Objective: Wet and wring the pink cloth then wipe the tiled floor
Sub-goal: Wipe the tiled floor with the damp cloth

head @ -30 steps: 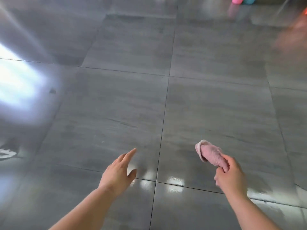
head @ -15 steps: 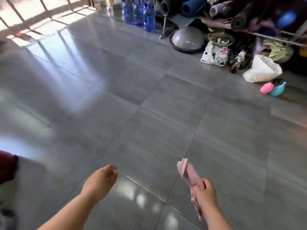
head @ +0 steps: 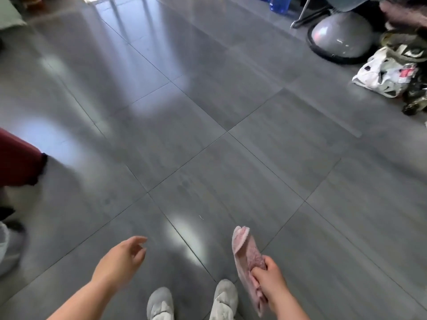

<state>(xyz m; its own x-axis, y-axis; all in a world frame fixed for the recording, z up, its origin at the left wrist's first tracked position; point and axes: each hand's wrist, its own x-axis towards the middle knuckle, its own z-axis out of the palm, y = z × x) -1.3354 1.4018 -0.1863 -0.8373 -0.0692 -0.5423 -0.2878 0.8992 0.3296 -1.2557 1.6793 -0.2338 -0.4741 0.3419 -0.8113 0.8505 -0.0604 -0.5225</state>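
My right hand (head: 269, 277) grips the pink cloth (head: 245, 252), bunched into a long roll that sticks up past my fingers and hangs down below my wrist. The cloth is held in the air above the grey tiled floor (head: 231, 162). My left hand (head: 120, 262) hovers at lower left with relaxed fingers and holds nothing. My two pale shoes (head: 191, 303) stand on the tiles between my arms.
A grey half-dome ball (head: 339, 35) and a white printed bag (head: 383, 75) with other clutter lie at the upper right. Blue bottles (head: 279, 3) stand at the top edge. Another person's dark red trouser leg (head: 18, 160) is at the left edge.
The view has swung down and left, bringing my shoes into sight and pushing the clutter toward the top right. The pink cloth stays in my right hand; my left hand stays free.
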